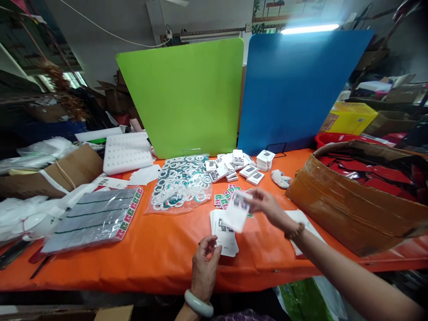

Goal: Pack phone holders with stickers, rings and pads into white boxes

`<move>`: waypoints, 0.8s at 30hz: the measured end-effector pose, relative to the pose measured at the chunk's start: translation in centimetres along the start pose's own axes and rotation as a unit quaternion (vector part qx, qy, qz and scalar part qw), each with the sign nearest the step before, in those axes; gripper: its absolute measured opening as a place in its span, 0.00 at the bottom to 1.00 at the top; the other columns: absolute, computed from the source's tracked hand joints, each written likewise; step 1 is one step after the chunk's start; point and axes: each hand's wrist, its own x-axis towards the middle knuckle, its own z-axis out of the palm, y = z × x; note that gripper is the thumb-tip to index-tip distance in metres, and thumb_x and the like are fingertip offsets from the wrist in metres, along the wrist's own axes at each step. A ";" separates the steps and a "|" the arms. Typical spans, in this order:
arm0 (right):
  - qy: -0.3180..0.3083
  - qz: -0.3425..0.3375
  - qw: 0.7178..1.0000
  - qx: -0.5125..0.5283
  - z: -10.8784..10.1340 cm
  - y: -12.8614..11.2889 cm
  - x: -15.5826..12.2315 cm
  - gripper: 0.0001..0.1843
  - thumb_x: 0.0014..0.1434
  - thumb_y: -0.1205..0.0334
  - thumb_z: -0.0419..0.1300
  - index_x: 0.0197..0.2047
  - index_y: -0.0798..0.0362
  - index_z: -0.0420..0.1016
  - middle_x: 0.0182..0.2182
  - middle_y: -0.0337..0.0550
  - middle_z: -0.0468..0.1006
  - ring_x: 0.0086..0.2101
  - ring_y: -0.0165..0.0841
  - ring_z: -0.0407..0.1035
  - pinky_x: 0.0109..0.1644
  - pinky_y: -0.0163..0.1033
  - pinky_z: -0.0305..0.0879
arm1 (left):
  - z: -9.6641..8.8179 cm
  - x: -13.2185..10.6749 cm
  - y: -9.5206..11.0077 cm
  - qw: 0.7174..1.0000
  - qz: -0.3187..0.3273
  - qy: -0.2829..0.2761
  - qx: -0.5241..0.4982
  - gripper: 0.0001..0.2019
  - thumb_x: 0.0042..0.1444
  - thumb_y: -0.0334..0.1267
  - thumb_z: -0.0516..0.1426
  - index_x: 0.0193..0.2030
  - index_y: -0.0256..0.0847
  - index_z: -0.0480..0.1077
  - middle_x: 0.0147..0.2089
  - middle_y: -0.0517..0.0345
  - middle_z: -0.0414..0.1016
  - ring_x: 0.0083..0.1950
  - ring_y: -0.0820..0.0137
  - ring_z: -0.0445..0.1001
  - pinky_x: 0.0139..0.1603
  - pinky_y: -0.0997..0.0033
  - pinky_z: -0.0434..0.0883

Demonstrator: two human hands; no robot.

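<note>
A white printed card (236, 215) is pinched at its upper right edge by my right hand (264, 204). It is slightly blurred and hangs tilted over a stack of similar white cards (228, 246) lying on the orange table cover. My left hand (204, 264), with a pale bangle at the wrist, is at the stack's lower left corner. Its fingers are curved, with a gap between thumb and fingertips and nothing visible held. Behind the raised card, small red and green printed cards (220, 200) lie in a loose heap, partly hidden by it.
A clear bag of ring-shaped pieces (180, 187) lies left of centre. Small white card packs (256, 178) are piled behind. At right stands a cardboard box (321, 205) of red items; at left lies a plastic-wrapped grey pack (90, 218). Green (187, 98) and blue (294, 93) panels rise behind.
</note>
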 end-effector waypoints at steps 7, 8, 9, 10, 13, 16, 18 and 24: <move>-0.041 -0.052 0.960 -0.272 3.0 -1.1 5.3 0.18 0.60 0.50 0.55 0.45 0.55 0.64 0.38 0.47 0.74 0.31 0.31 0.72 0.32 0.36 0.68 | 0.3 2.3 -1.7 0.968 0.120 0.024 0.221 0.17 0.47 0.32 0.60 0.46 0.39 0.72 0.55 0.44 0.71 0.57 0.55 0.68 0.58 0.49 0.65; -0.087 -0.042 0.937 -0.336 4.0 -0.1 4.9 0.15 0.58 0.52 0.57 0.41 0.56 0.67 0.36 0.47 0.74 0.31 0.32 0.71 0.32 0.36 0.66 | 0.6 2.3 -2.1 0.962 0.119 0.014 0.244 0.19 0.46 0.31 0.61 0.48 0.39 0.72 0.57 0.43 0.70 0.58 0.54 0.67 0.59 0.49 0.65; -0.117 -0.037 0.919 -0.375 4.9 0.9 4.3 0.13 0.56 0.55 0.60 0.37 0.56 0.69 0.34 0.46 0.75 0.32 0.33 0.71 0.33 0.36 0.65 | 0.8 2.3 -2.5 0.958 0.117 0.004 0.263 0.21 0.45 0.31 0.61 0.49 0.38 0.72 0.58 0.43 0.69 0.59 0.53 0.66 0.59 0.49 0.64; -0.133 -0.036 0.908 -0.395 5.7 1.9 3.7 0.11 0.52 0.58 0.63 0.34 0.56 0.69 0.33 0.46 0.75 0.34 0.35 0.70 0.34 0.36 0.63 | 1.0 2.3 -2.8 0.954 0.115 -0.005 0.277 0.22 0.45 0.31 0.61 0.50 0.37 0.71 0.58 0.42 0.69 0.59 0.53 0.66 0.59 0.49 0.64; -0.136 -0.030 0.889 -0.436 7.4 3.8 2.5 0.10 0.47 0.66 0.65 0.34 0.58 0.70 0.37 0.50 0.75 0.40 0.40 0.69 0.37 0.36 0.59 | 1.2 2.3 -3.4 0.949 0.108 -0.024 0.297 0.23 0.46 0.31 0.61 0.52 0.35 0.71 0.59 0.40 0.68 0.60 0.52 0.65 0.60 0.50 0.63; -0.133 -0.008 0.877 -0.461 7.9 4.2 2.8 0.15 0.44 0.68 0.65 0.37 0.59 0.70 0.38 0.53 0.75 0.39 0.41 0.68 0.34 0.36 0.56 | 1.2 2.3 -3.7 0.948 0.119 -0.030 0.295 0.25 0.47 0.30 0.60 0.55 0.36 0.69 0.60 0.42 0.68 0.60 0.52 0.65 0.60 0.48 0.63; -0.143 0.010 0.875 -0.462 7.9 3.9 3.5 0.14 0.41 0.67 0.67 0.33 0.58 0.71 0.33 0.50 0.75 0.35 0.39 0.68 0.30 0.35 0.54 | 1.3 2.3 -3.8 0.949 0.125 -0.025 0.290 0.28 0.46 0.30 0.59 0.58 0.37 0.67 0.61 0.43 0.67 0.61 0.52 0.64 0.61 0.48 0.63; -0.163 0.030 0.898 -0.408 6.7 1.8 3.6 0.10 0.39 0.70 0.65 0.18 0.55 0.65 0.19 0.36 0.69 0.23 0.27 0.63 0.24 0.31 0.50 | 1.1 2.0 -2.5 0.963 0.134 0.012 0.234 0.27 0.52 0.29 0.54 0.62 0.37 0.63 0.56 0.42 0.71 0.56 0.56 0.69 0.56 0.53 0.67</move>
